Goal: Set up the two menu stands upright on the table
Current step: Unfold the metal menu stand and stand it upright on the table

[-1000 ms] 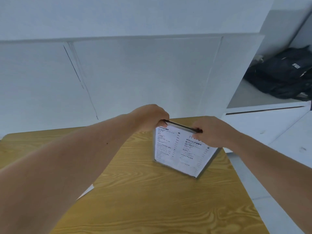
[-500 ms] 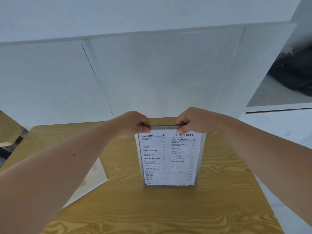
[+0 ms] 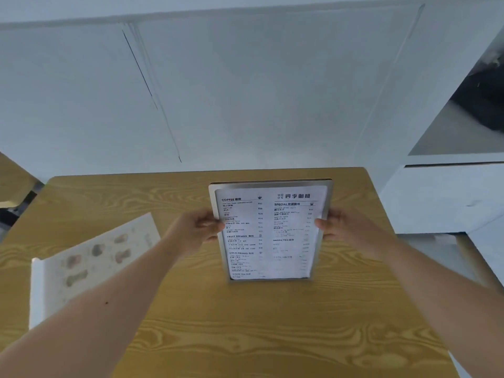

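- Silver-framed menu stand (image 3: 270, 230) stands upright on the table (image 3: 245, 323), left hand (image 3: 199, 230) and right hand (image 3: 341, 227) gripping its sides.
- Second menu stand (image 3: 90, 263) lies flat, unraised.

Both forearms bare, no sleeves or jewellery.

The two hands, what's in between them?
In the head view, the upright menu stand stands between the left hand and the right hand; each hand holds one side edge of it.
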